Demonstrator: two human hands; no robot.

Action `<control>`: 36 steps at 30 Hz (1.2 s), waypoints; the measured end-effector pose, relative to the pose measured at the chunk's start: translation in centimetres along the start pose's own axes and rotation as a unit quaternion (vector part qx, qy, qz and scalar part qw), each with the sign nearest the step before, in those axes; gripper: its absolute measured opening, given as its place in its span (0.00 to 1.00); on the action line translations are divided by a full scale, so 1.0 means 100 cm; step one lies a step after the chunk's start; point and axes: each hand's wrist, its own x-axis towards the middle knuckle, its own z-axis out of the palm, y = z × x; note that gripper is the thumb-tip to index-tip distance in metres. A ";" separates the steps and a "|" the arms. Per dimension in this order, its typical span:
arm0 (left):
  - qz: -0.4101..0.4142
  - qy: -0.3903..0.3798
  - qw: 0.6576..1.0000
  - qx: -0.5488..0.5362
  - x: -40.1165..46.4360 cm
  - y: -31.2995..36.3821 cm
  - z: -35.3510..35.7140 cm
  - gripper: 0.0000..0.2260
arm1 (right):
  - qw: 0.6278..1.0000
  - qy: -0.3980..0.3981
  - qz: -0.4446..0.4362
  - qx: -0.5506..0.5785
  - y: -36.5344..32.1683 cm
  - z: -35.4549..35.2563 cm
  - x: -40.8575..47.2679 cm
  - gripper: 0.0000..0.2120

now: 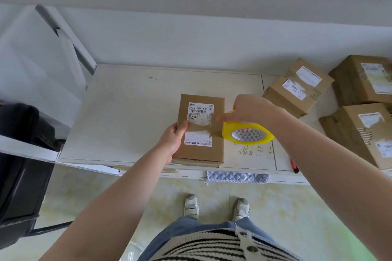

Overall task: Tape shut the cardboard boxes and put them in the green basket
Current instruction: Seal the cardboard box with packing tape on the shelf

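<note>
A small cardboard box (201,150) with white shipping labels lies on the white table (127,112) near its front edge. My left hand (172,141) grips the box's left side, thumb pressed on a strip of clear tape across its top. My right hand (248,112) holds a yellow roll of tape (247,133) just right of the box, with the tape stretched from the roll over the box top. The green basket is not in view.
Three more cardboard boxes stand at the table's right: one (297,89) at the back, another (364,80) farther right, a third (360,133) nearer. A red pen (293,165) lies at the front edge. A black chair (21,165) stands at left. A quilted cloth (237,177) hangs below the table edge.
</note>
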 end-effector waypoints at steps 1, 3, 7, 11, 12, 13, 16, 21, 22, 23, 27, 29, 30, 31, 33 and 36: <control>0.007 0.003 1.000 -0.002 0.000 -0.001 0.001 0.25 | 1.000 -0.007 0.008 -0.012 0.004 0.002 0.001 0.31; 0.011 0.005 1.000 -0.007 0.001 -0.001 0.003 0.22 | 1.000 -0.023 0.020 0.000 0.015 0.010 0.005 0.33; -0.007 -0.004 1.000 -0.009 0.005 -0.003 0.001 0.22 | 0.995 -0.056 0.030 0.081 0.029 0.035 0.013 0.32; 0.007 -0.019 1.000 0.000 0.002 0.000 -0.002 0.23 | 0.987 -0.083 0.043 0.134 0.034 0.054 0.020 0.31; 0.010 -0.023 1.000 0.006 0.001 0.001 -0.002 0.23 | 0.985 -0.090 0.043 0.141 0.035 0.054 0.022 0.31; 0.015 -0.025 0.999 0.019 0.001 0.003 -0.001 0.22 | 0.984 -0.096 0.042 0.143 0.036 0.054 0.024 0.32; 0.012 -0.013 0.999 0.040 0.001 0.005 0.001 0.21 | 0.985 -0.104 0.033 0.137 0.036 0.053 0.026 0.32; -0.025 -0.022 0.999 -0.036 0.002 0.009 0.007 0.15 | 0.991 -0.090 0.002 0.100 0.038 0.031 0.012 0.28; -0.033 -0.036 0.997 -0.063 0.000 0.012 0.010 0.18 | 0.994 -0.079 -0.003 0.080 0.038 0.016 0.007 0.27; -0.047 -0.058 0.992 -0.097 -0.002 0.015 0.014 0.22 | 0.996 -0.065 -0.008 0.053 0.038 0.000 0.003 0.28; -0.104 -0.153 0.960 -0.212 -0.008 0.017 0.036 0.25 | 0.997 -0.051 -0.018 -0.063 0.025 -0.060 -0.010 0.27; -0.112 -0.148 0.953 -0.241 -0.009 0.010 0.042 0.22 | 0.993 -0.078 -0.029 -0.089 0.015 -0.066 -0.013 0.25; -0.108 -0.131 0.954 -0.247 -0.009 0.008 0.041 0.21 | 0.991 -0.094 -0.032 -0.093 0.009 -0.062 -0.014 0.25; -0.095 -0.106 0.961 -0.239 -0.008 0.006 0.040 0.21 | 0.990 -0.104 -0.035 -0.090 0.003 -0.056 -0.014 0.25; -0.048 -0.058 0.980 -0.185 -0.004 0.005 0.034 0.26 | 0.991 -0.099 -0.037 -0.082 -0.006 -0.046 -0.014 0.26; 0.080 0.014 0.996 -0.026 -0.009 0.020 0.027 0.33 | 0.992 -0.086 -0.043 -0.088 -0.017 -0.045 -0.010 0.27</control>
